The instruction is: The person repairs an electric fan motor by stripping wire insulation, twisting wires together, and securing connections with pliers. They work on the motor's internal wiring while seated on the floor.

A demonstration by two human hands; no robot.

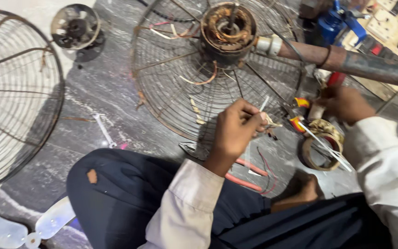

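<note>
One thin white wire sleeve [264, 103] is pinched between the fingers [249, 115] of the left hand [236, 131], held just below the lower rim of the rusty fan guard [171, 87]. The sleeve is slim, pale and straight, tilted up toward the guard. The right hand [344, 103], to the right of the guard, is closed around a small cylindrical piece [317, 110]; its exact grip is partly hidden. Below that hand lies a wound coil ring [321, 147] with white sleeves across it.

The guard carries a rusted motor [229, 30] at its centre, joined to a rusty pole [360, 62] running right. A second wire guard [14, 97] lies well to the left, with bare floor [93, 92] between them. A spanner [103, 130] rests in that gap. Red-handled pliers [245, 173] lie below the guard, beside the person's knee.

The floor is grey, streaked stone; a blue tool [335, 23] sits beyond the pole.
</note>
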